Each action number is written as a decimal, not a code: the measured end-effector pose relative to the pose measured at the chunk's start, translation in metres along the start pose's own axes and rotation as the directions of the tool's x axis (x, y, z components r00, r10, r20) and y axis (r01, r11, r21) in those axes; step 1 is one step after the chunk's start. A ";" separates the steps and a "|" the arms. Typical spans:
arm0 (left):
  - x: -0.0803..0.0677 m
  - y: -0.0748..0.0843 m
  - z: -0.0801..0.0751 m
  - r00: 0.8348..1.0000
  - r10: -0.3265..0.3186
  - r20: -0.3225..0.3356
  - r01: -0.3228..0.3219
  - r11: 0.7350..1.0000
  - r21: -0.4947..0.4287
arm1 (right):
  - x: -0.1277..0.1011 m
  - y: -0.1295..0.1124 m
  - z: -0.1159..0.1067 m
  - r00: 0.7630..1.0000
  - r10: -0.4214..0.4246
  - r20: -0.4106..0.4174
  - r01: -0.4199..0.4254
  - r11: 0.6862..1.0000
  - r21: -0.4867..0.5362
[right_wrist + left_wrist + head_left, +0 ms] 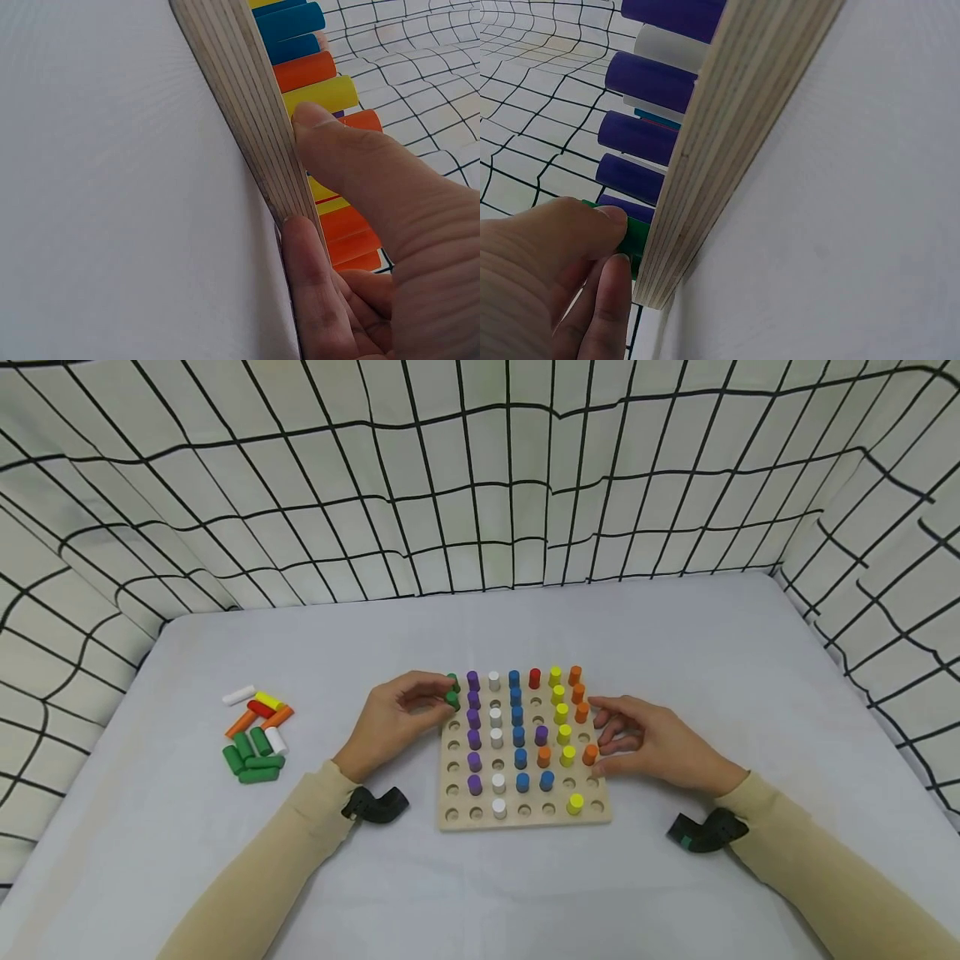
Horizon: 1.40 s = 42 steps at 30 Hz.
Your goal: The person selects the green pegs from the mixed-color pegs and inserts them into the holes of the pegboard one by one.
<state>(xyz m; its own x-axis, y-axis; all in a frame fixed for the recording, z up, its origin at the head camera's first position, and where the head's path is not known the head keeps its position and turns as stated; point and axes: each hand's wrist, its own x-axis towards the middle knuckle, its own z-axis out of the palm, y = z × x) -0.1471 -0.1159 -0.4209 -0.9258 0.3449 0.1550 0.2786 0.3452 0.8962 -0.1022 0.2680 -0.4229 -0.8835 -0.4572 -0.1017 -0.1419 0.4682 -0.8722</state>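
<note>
Nearest to the camera, two beige sleeves (255,868) are coming in from the lower edge, each with a black wrist camera (377,805) strapped on. The left hand (393,720) is pinching a green peg (453,699) between thumb and fingertips at the far left corner of the wooden pegboard (525,814), at about 10 o'clock on the board. In the left wrist view the peg (636,238) is lying against the board's edge (727,135), beside the row of purple pegs (473,731). I cannot tell if it is already sitting in its hole.

The right hand (652,745) is resting at the 3 o'clock side of the board. Its fingers are loosely curled, and the thumb (352,157) is pressing on the board's edge, just beside an orange peg (590,754); it is holding no peg.

To do this step well, I think the left hand should be keeping the green peg upright, straight over its hole, and pushing down gently until it sits level with its neighbours. The right hand should be steadying the board, so it is not sliding on the table (675,627).

Well apart, at 9 o'clock from the board, a small pile of loose pegs (257,735) is lying on the table: green, orange, white, red and yellow.
</note>
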 end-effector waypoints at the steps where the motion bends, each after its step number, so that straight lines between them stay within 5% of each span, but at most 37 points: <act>1: 0.000 0.000 0.000 1.000 -0.005 0.000 0.005 1.000 -0.003 | 0.000 0.001 0.001 1.000 -0.001 0.000 0.001 1.000 0.002; 26: -0.014 0.019 -0.039 0.998 0.031 -0.053 -0.020 0.981 0.195 | 0.000 0.004 0.001 1.000 0.004 -0.008 -0.004 1.000 0.020; 42: -0.052 0.017 -0.090 0.976 0.006 -0.218 0.021 0.993 0.120 | 0.000 0.002 0.002 1.000 0.001 -0.007 -0.001 1.000 0.000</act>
<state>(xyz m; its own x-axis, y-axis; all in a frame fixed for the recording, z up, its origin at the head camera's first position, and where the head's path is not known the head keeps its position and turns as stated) -0.1172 -0.2064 -0.3764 -0.9575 0.1481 0.2475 0.2882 0.4549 0.8426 -0.1011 0.2671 -0.4254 -0.8867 -0.4515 -0.0998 -0.1407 0.4690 -0.8719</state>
